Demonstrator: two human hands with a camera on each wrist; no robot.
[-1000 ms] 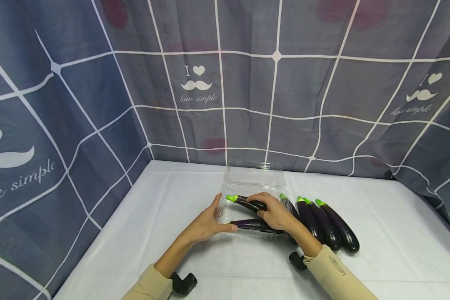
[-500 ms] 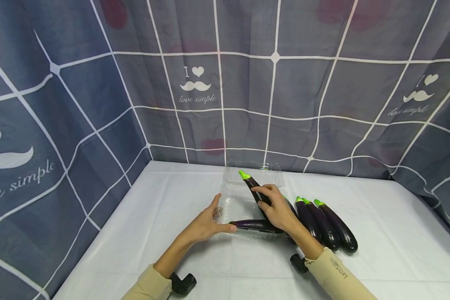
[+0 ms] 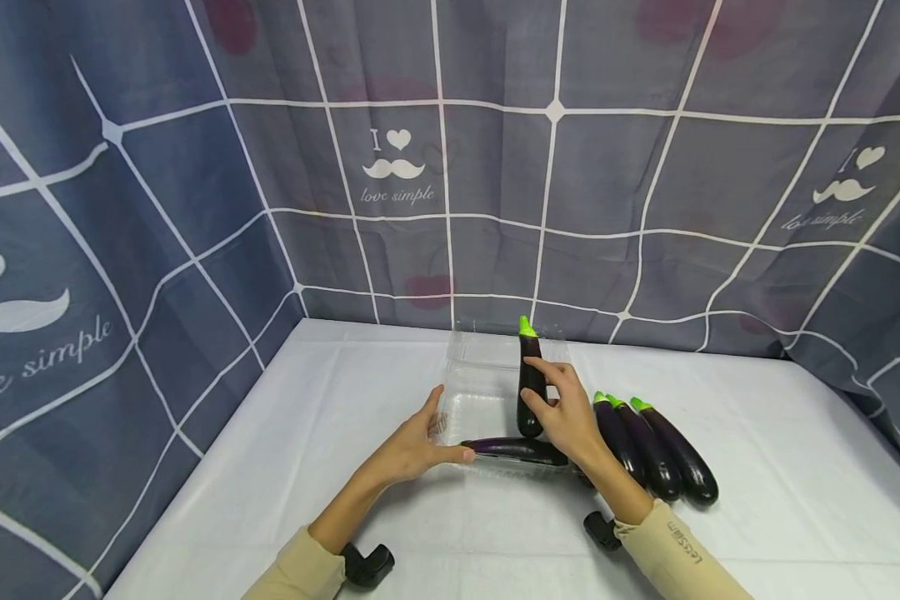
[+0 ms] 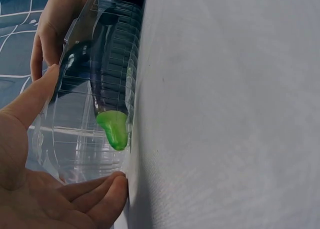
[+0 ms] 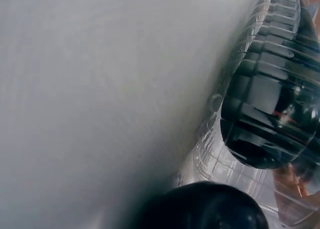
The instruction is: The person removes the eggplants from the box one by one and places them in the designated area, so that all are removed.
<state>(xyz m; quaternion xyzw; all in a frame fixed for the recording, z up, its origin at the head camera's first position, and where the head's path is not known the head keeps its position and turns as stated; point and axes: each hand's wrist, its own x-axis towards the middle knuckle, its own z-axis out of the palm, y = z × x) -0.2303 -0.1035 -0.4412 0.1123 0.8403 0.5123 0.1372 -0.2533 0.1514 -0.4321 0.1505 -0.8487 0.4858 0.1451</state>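
A clear plastic clamshell box [image 3: 474, 413] lies on the white table with its lid folded back. One eggplant [image 3: 521, 451] lies lengthwise along the box's near side, its green stem end [image 4: 114, 130] towards my left hand. My left hand [image 3: 412, 443] rests spread at the near left corner, the thumb along the front wall and the other fingers by the left side. My right hand [image 3: 566, 412] grips a second eggplant [image 3: 530, 367] between thumb and fingers, over the box's right part. Its green stem points away from me and its rounded end meets the lying eggplant.
Three eggplants [image 3: 648, 450] lie side by side on the table [image 3: 787, 467], right of the box. The dark end of another eggplant [image 3: 585, 479] shows beneath the right forearm. A grey checked curtain [image 3: 495, 167] hangs behind and at the sides.
My right hand has turned the gripped eggplant from pointing left to pointing away from me, and shifted it right. The left hand and the lying eggplant have stayed put.
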